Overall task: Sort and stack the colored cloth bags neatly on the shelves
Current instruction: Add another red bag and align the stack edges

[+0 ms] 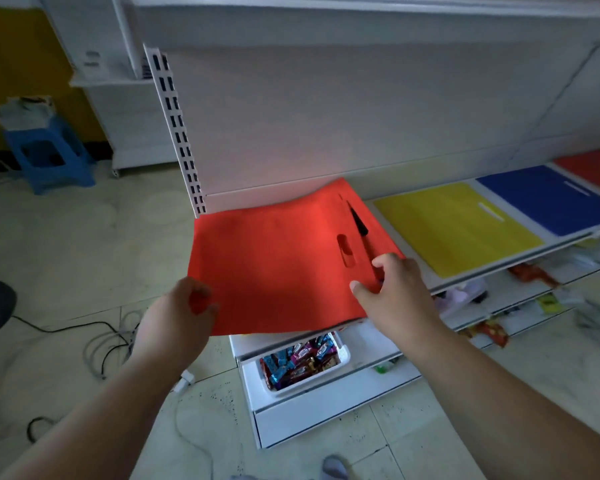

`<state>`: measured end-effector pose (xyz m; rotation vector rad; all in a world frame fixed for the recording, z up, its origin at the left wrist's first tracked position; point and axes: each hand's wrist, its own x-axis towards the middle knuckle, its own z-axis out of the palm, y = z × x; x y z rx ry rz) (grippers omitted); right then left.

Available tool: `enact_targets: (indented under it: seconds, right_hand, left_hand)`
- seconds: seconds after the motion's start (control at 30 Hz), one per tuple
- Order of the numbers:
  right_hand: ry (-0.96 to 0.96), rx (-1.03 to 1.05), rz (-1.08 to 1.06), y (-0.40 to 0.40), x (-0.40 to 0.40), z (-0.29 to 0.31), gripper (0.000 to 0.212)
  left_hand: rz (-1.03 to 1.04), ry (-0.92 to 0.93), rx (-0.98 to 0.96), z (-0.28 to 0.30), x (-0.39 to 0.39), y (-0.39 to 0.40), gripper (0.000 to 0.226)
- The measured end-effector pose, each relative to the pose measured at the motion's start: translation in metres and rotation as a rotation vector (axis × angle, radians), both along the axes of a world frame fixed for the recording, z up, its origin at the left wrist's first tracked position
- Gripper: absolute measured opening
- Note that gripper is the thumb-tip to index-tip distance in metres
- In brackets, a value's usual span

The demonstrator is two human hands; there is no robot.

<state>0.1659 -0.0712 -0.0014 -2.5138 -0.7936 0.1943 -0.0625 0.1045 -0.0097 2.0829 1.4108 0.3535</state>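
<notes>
Head camera, looking down at a white metal shelf (565, 242) in a shop. Two bare forearms reach forward, holding a flat red cloth bag (274, 258) at the shelf's left end. The left hand (184, 306) pinches the bag's near left corner, fingers curled around the edge. The right hand (392, 282) grips the near right corner beside the die-cut handle slot, thumb on top and fingers tucked under. Holding both corners likely keeps the limp fabric spread flat so it can lie square. The bag appears to hover just over the shelf, its front edge overhanging; whether it touches cannot be told.

To its right lie a yellow bag (458, 230), then a blue bag (551, 199), and the corner of another red bag (596, 168), each flat, matte and rectangular. Below, a white basket (342, 356) holds glossy wrapped snacks. Cables trail across pale floor tiles; a blue plastic stool (49, 157) stands far left.
</notes>
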Motion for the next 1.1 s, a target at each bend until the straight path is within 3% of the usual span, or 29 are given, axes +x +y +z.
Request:
enact_targets:
  seconds: [0.13,0.2,0.37,0.6,0.77,1.1]
  right_hand:
    - [0.359,0.174,0.066,0.01,0.016,0.004,0.062]
    - [0.401,0.182,0.138,0.011,0.024,0.008,0.064]
    - [0.075,0.091,0.283,-0.015,0.041,0.016,0.045]
    - [-0.229,0.249,0.122,-0.127,0.112,0.023,0.041]
    - [-0.332,0.307,-0.007,-0.235,0.21,0.034,0.041]
    - [-0.307,0.3,-0.272,-0.399,0.401,0.038,0.044]
  left_hand:
    - [-0.012,-0.069,-0.113,0.001,0.002,0.002,0.016]
    - [-0.021,-0.07,-0.119,0.004,0.003,-0.001,0.025]
    - [0.009,-0.102,0.129,0.015,0.009,-0.036,0.022]
    - [0.014,-0.379,0.358,0.013,0.092,-0.129,0.016]
    - [-0.085,-0.48,0.325,0.015,0.224,-0.205,0.019]
    - [-0.382,-0.488,0.305,0.018,0.476,-0.314,0.023]
